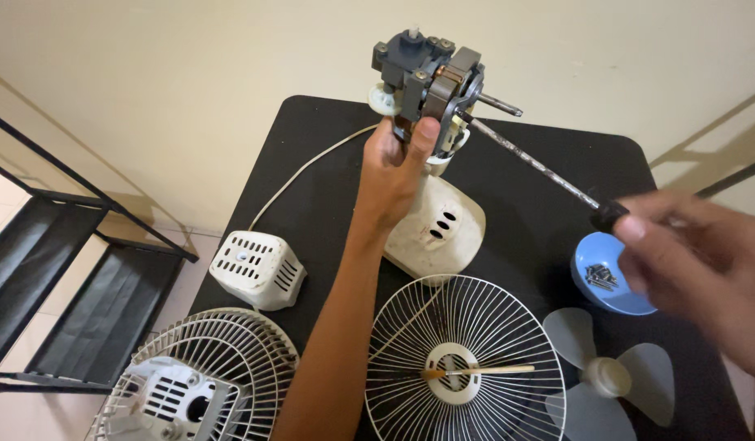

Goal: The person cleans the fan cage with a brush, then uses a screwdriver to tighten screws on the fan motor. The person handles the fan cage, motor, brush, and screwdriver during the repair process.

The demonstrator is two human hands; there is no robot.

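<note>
My left hand grips the grey fan motor from below, holding it upright on its white stand base. The motor's metal shaft sticks out to the right. My right hand holds a long screwdriver by its black handle, and the blade tip touches the motor's right side near the copper winding. The right hand is blurred.
On the black table lie a white motor cover, a round wire grille with a small brush across its hub, a second grille at the lower left, grey fan blades, and a blue bowl with screws. A black rack stands left.
</note>
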